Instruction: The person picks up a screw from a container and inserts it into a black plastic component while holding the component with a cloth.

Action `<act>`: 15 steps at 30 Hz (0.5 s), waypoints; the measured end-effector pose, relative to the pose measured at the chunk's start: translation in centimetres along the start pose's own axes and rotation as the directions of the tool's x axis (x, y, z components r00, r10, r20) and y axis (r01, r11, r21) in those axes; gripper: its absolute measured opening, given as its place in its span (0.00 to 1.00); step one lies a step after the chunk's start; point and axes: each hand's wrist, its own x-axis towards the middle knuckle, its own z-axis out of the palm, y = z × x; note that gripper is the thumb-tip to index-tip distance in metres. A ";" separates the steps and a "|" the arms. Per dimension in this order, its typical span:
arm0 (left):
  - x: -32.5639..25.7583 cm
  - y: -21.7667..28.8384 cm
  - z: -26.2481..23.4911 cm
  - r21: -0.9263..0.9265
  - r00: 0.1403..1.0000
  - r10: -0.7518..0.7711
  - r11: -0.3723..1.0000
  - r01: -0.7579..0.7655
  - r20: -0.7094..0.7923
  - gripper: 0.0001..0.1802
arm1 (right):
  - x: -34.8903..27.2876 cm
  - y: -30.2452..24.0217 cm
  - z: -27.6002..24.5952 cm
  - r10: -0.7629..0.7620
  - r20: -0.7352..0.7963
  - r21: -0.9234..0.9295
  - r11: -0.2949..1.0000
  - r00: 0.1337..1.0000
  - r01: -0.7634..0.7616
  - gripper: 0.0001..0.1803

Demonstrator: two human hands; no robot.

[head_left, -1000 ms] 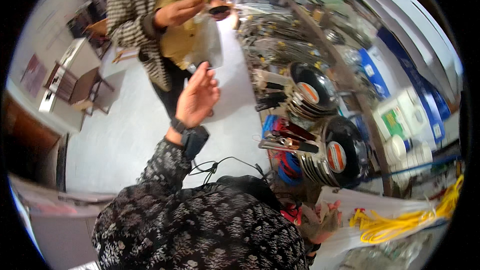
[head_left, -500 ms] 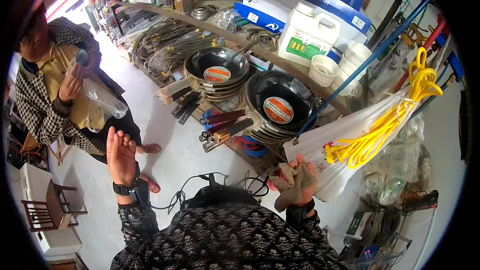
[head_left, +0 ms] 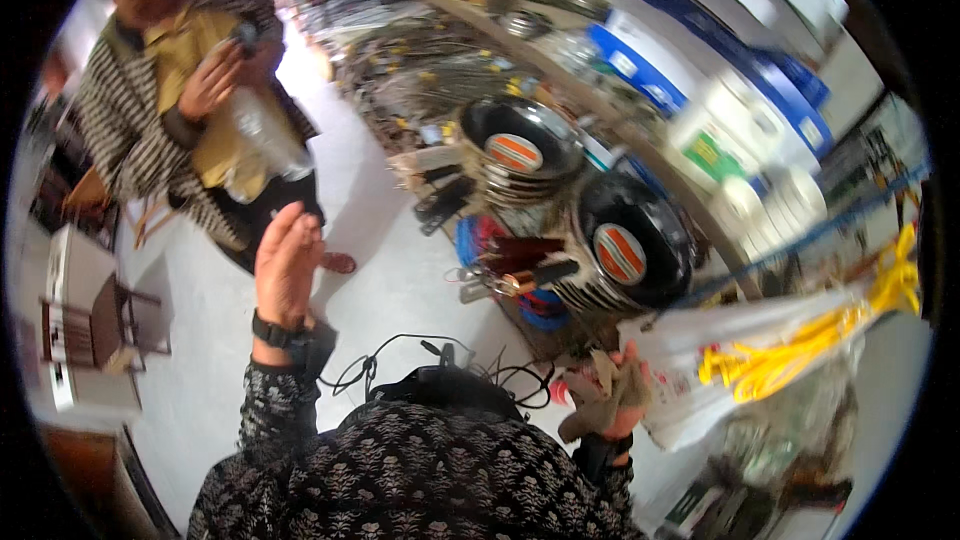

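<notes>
My left hand [head_left: 284, 275] is raised in front of me at the left, fingers stretched upward and holding nothing. A dark watch band [head_left: 276, 332] circles that wrist. Low at the right, my right hand [head_left: 633, 400] grips a crumpled brown rag [head_left: 596, 402] that hangs over the fingers. Beyond the rag stands a stack of black woks [head_left: 652, 205] with an orange and white label inside the top one. A second wok stack [head_left: 560, 125] sits just behind it, handles pointing toward the aisle.
A person [head_left: 215, 140] in a checked jacket stands at far left, holding a small dark object and a clear plastic bag [head_left: 268, 135]. Right of the woks are a white jug [head_left: 725, 130] and a yellow hose coil [head_left: 790, 350]. A wooden chair [head_left: 118, 325] stands left; black cables [head_left: 400, 340] lie ahead.
The view has swung left, so the shelf and woks appear farther right and blurred. My left hand's fingers look straighter; my right hand keeps the rag.
</notes>
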 end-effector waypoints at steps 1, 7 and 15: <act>0.1 0.2 -0.4 0.023 0.999 0.050 0.998 -0.050 0.002 0.14 | 0.1 0.3 0.6 0.037 0.051 0.031 0.999 0.998 -0.039 0.23; -2.5 11.4 4.9 0.481 0.605 0.575 0.373 -0.793 0.551 0.10 | 0.9 1.6 3.0 0.079 0.021 -0.042 0.996 0.997 -0.078 0.24; -7.6 22.0 13.1 0.073 -0.075 0.544 -0.246 -0.967 0.836 0.06 | 4.5 1.4 3.1 0.326 0.350 0.044 0.931 0.878 -0.363 0.28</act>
